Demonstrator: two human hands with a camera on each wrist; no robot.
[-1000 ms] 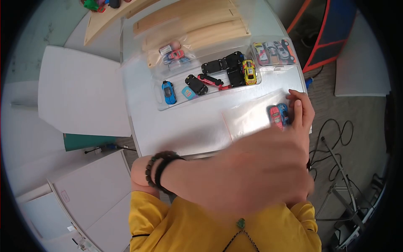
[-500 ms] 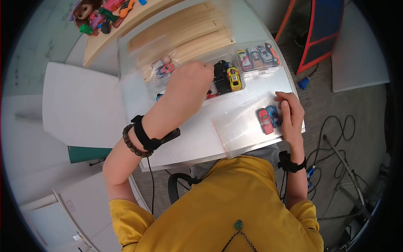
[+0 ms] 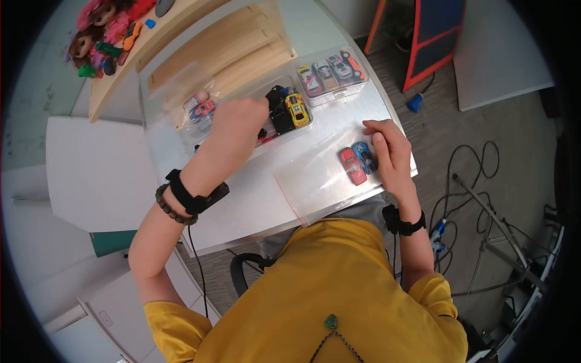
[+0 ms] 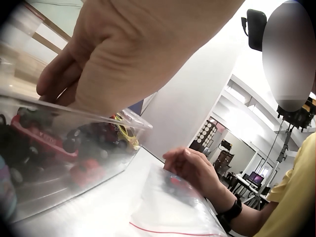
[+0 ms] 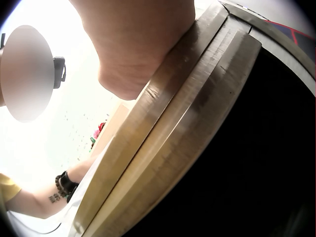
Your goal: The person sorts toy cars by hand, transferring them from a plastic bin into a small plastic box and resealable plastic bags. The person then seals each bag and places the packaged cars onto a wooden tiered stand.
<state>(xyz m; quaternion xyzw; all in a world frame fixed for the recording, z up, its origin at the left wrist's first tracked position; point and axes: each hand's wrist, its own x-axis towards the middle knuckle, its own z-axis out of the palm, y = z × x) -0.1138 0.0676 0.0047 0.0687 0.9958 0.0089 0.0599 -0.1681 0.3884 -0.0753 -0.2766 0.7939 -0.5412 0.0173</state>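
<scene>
In the head view, the left hand point(image 3: 239, 128) reaches down into a long clear plastic box point(image 3: 283, 141) of toy cars, near its middle. The left wrist view shows its fingers point(image 4: 58, 81) inside the box, close to a red car point(image 4: 43, 140); whether they pinch a car cannot be told. A yellow car point(image 3: 297, 110) lies at the box's right end. The right hand point(image 3: 393, 158) lies at the table's right edge, its fingers loosely bent beside a clear bag point(image 3: 302, 187). A red car point(image 3: 353, 166) and a blue car point(image 3: 364, 158) are in the bag.
A second clear box point(image 3: 336, 94) of cars stands right of the long box. Behind are a bag point(image 3: 200, 109) with small toys and a wooden rack point(image 3: 212, 51). Dolls and small toys lie on a wooden shelf point(image 3: 106, 91) at upper left. A cable point(image 3: 198, 260) hangs from the left wrist.
The left hand has moved from in front of the right forearm, away to the left, into the long box. The right hand has stayed beside the bag. The head view has shifted.
</scene>
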